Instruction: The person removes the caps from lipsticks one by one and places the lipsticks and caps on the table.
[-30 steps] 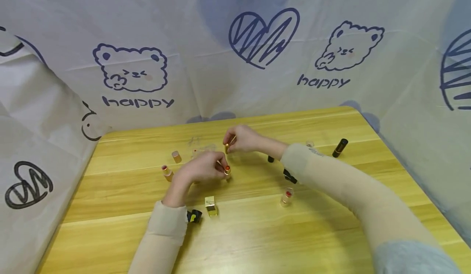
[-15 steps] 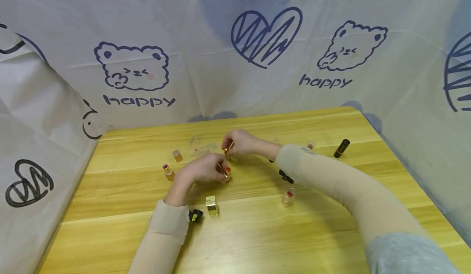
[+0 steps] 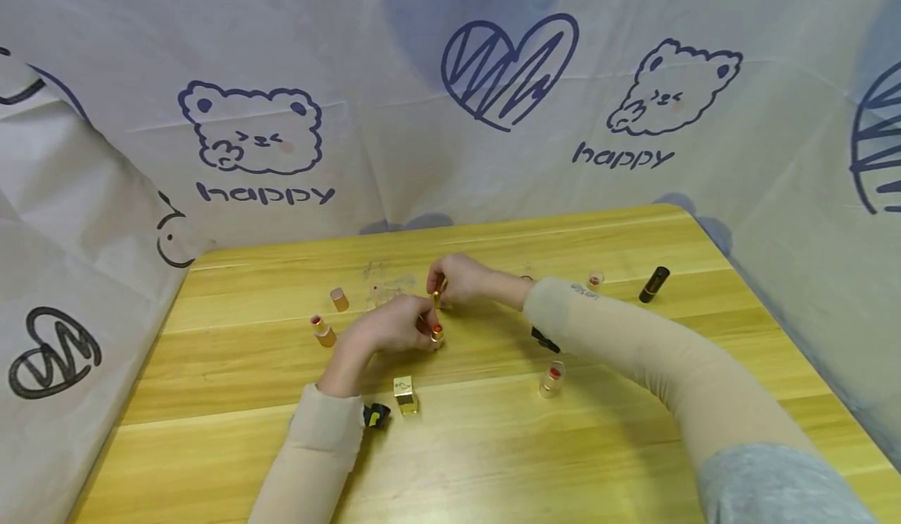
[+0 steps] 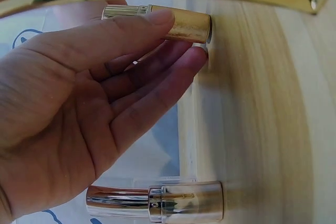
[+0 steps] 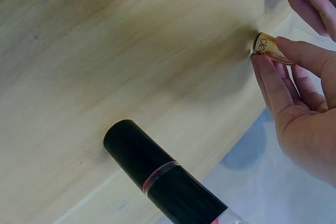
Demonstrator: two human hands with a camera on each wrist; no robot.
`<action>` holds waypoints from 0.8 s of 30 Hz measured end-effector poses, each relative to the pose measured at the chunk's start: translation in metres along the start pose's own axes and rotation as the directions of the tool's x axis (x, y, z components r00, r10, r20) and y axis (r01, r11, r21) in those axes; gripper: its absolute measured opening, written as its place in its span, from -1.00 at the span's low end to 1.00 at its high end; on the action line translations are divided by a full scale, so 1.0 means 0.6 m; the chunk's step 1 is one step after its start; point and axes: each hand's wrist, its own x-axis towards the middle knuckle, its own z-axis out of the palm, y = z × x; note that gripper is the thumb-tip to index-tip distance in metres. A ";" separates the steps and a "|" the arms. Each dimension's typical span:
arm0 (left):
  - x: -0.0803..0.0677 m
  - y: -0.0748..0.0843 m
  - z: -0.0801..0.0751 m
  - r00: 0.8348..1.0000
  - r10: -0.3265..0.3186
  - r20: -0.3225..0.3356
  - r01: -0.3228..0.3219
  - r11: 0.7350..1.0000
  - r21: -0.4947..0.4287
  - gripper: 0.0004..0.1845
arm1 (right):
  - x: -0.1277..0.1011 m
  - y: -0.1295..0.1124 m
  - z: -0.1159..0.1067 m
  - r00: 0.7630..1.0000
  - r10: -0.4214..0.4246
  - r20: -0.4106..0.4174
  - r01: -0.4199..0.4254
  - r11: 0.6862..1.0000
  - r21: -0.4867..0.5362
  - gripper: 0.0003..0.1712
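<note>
At the middle of the wooden table (image 3: 493, 446), my left hand (image 3: 425, 328) holds a gold lipstick (image 3: 436, 334) upright, its red tip showing. In the left wrist view the thumb and fingers of that hand (image 4: 184, 38) curl round the gold tube (image 4: 181, 23). Just behind it, my right hand (image 3: 439, 285) pinches a small gold cap (image 3: 437, 296). The right wrist view shows the same hand (image 5: 268, 56) with the cap (image 5: 269, 46) pinched close to the tabletop. The cap and the lipstick are a short way apart.
A square gold case (image 3: 404, 393) and a black-and-yellow piece (image 3: 376, 414) lie near my left wrist. A clear-cased red lipstick (image 3: 550, 378) stands right of centre and a black tube (image 3: 652, 284) far right. A rose-gold cap (image 3: 339, 299) and an open lipstick (image 3: 322, 331) stand at the left.
My right hand has come down and nearer with the gold cap, closing on the lipstick in my left hand. The left hand has barely moved.
</note>
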 end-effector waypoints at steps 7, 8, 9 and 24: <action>-0.003 0.004 -0.002 1.000 -0.018 -0.002 0.018 1.000 0.009 -0.86 | -0.001 -0.006 -0.002 1.000 0.017 0.002 -0.017 0.999 -0.029 -0.76; -0.004 0.005 -0.003 1.000 -0.025 -0.002 0.025 1.000 0.009 -0.86 | -0.001 -0.006 -0.002 1.000 0.022 0.002 -0.022 0.999 -0.029 -0.76; -0.005 0.005 -0.003 1.000 -0.028 -0.003 0.028 1.000 0.008 -0.86 | -0.001 -0.006 -0.002 1.000 0.024 0.004 -0.024 0.999 -0.028 -0.75; -0.012 0.003 -0.007 0.999 0.003 -0.035 -0.004 1.000 -0.019 -0.70 | -0.016 -0.013 -0.017 1.000 0.011 0.019 -0.013 0.991 0.130 -0.58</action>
